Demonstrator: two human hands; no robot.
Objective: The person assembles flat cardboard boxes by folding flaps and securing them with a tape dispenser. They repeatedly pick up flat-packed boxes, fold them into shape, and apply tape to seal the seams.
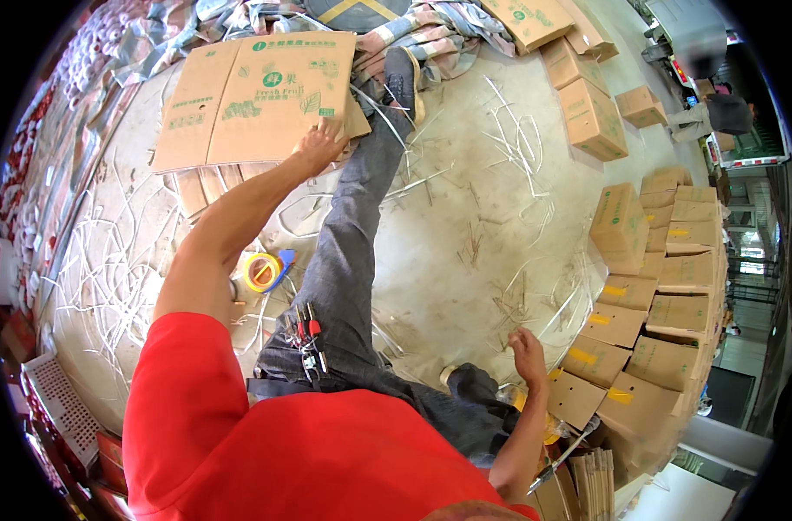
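My left hand (321, 146) is at the near right corner of a flattened cardboard box (279, 100) with green print, its fingers bent over the edge. More flat cardboard (201, 187) shows beneath that sheet. My left leg stretches forward beside it, and a loose white strap (380, 108) crosses the shoe and shin. Over on the right, my right hand (526, 354) is raised above the floor near my bent right knee. Its fingers are loosely curled and a little apart, with nothing visible in them.
Rows of closed cartons with yellow tape (617, 326) line the right side. A yellow tape roll with a blue dispenser (264, 272) lies left of my leg. Tangled white strapping (105, 273) covers the left floor. A white perforated crate (59, 404) stands lower left; a person (717, 117) is far right.
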